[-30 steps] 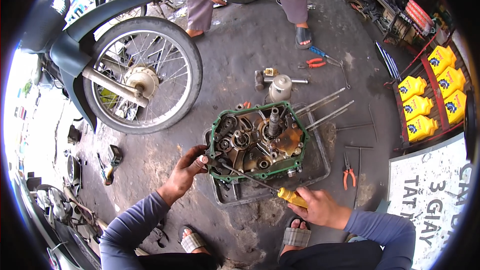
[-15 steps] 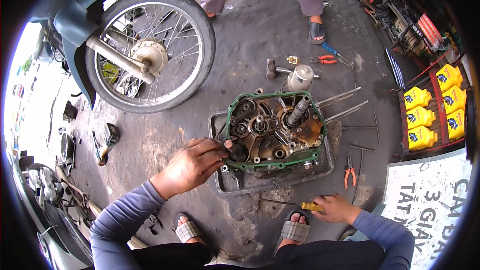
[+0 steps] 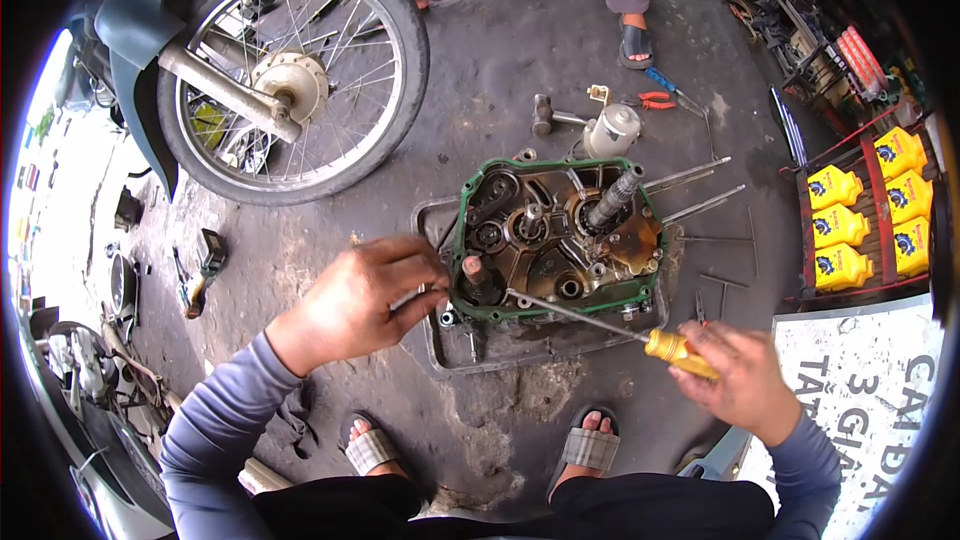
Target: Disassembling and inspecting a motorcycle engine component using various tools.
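Observation:
My right hand (image 3: 735, 375) grips a screwdriver (image 3: 672, 349) by its yellow handle. Its long shank points left, and the tip lies over the near edge of an open engine crankcase (image 3: 548, 265), beside a short upright shaft (image 3: 474, 275) with a reddish end; contact is hard to tell. The case has a green gasket edge and shows oily bearings and a taller splined shaft (image 3: 615, 197) inside. At its left corner, my left hand (image 3: 355, 298) is closed with thumb and fingers together; anything between them is too small to make out. A shallow dark tray (image 3: 560, 360) lies underneath the case.
Past the case are a metal canister (image 3: 612, 130), a hammer (image 3: 543, 116) and red-handled pliers (image 3: 657, 100). T-handled rods (image 3: 722, 282) lie to the right, near yellow bottles (image 3: 842, 267) on a rack. A motorbike wheel (image 3: 418, 70) stands far left; another person's sandalled foot (image 3: 636, 45) is beyond.
My right hand has lifted the screwdriver from near the floor, bringing its tip up over the crankcase's near edge. My left hand has drawn slightly back from the reddish-ended shaft.

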Available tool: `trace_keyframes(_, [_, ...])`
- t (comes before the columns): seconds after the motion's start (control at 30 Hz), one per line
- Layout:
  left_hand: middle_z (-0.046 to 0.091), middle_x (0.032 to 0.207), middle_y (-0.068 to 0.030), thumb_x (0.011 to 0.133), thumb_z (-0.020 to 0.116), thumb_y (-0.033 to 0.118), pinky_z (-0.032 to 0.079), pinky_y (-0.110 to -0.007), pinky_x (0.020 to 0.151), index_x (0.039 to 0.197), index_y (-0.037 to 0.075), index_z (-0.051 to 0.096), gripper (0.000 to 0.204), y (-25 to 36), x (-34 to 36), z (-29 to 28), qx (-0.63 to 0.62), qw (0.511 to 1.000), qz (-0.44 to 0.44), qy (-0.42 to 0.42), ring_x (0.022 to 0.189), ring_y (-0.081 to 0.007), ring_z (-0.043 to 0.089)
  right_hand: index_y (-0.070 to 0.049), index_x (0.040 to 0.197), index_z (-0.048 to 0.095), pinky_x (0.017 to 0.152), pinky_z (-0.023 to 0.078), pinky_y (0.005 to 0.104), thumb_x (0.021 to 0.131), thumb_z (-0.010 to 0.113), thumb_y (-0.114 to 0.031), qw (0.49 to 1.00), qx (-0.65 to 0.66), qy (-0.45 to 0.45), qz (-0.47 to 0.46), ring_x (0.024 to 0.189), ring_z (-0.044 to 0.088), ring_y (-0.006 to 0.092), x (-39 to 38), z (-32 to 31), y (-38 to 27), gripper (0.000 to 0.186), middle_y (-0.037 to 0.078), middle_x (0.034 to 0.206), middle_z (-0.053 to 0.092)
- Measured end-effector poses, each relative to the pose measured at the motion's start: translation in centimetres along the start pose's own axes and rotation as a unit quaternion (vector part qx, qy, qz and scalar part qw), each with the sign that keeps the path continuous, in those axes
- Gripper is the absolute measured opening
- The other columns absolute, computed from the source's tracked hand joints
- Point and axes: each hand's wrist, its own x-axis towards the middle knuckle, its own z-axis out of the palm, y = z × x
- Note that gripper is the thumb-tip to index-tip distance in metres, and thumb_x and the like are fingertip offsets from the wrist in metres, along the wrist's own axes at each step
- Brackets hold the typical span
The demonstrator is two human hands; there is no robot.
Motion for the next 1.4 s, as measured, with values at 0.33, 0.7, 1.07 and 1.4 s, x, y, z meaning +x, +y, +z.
trace_keyframes(0.33, [0.064, 0.094, -0.0133, 0.082, 0.071, 0.003, 0.052, -0.039, 0.075, 0.095, 0.001, 0.065, 0.014, -1.5, -2.6, -0.3, -0.008, 0.997, -0.047, -0.06, 0.087, -0.0317, 0.065, -0.009, 0.103, 0.068, 0.066, 0.053, 0.0409, 0.081, 0.075, -0.03, 0.944, 0.173, -0.278, 0.027, 0.072, 0.067, 0.0326, 1.2, 1.0, 1.7, 0.031, 0.014, 0.078, 0.068])
trace_keyframes(0.7, [0.061, 0.116, -0.0173, 0.075, 0.078, 0.024, 0.049, -0.051, 0.09, 0.112, 0.006, 0.06, 0.045, -11.6, -34.1, 7.8, 0.26, 0.77, -0.556, -0.172, 0.114, -0.0381, 0.055, -0.008, 0.117, 0.061, 0.089, 0.049, 0.0492, 0.089, 0.067, -0.034, 0.894, 0.137, -0.426, -0.009, 0.103, 0.062, 0.0385, -2.7, 24.6, -3.1, 0.039, 0.016, 0.113, 0.063])
trace_keyframes(1.07, [0.069, 0.072, -0.0196, 0.076, 0.083, 0.024, 0.049, -0.036, 0.059, 0.08, -0.006, 0.067, 0.034, -15.0, -38.4, 12.2, -0.076, 0.75, -0.631, 0.185, 0.061, -0.0175, 0.061, 0.007, 0.138, 0.04, 0.104, 0.045, 0.0452, 0.094, 0.052, -0.012, 0.901, 0.08, 0.233, 0.357, 0.125, 0.051, 0.0442, 34.7, 34.5, -12.4, 0.049, 0.033, 0.143, 0.038])
trace_keyframes(1.4, [0.058, 0.082, -0.0181, 0.07, 0.085, 0.036, 0.048, -0.046, 0.074, 0.085, -0.001, 0.064, 0.044, -16.4, -32.9, 11.9, -0.127, 0.864, -0.471, 0.123, 0.083, -0.0385, 0.059, -0.004, 0.115, 0.063, 0.097, 0.05, 0.047, 0.088, 0.061, -0.016, 0.763, 0.128, 0.186, 0.605, 0.113, 0.062, 0.038, 41.4, 32.9, -7.1, 0.029, 0.02, 0.122, 0.063])
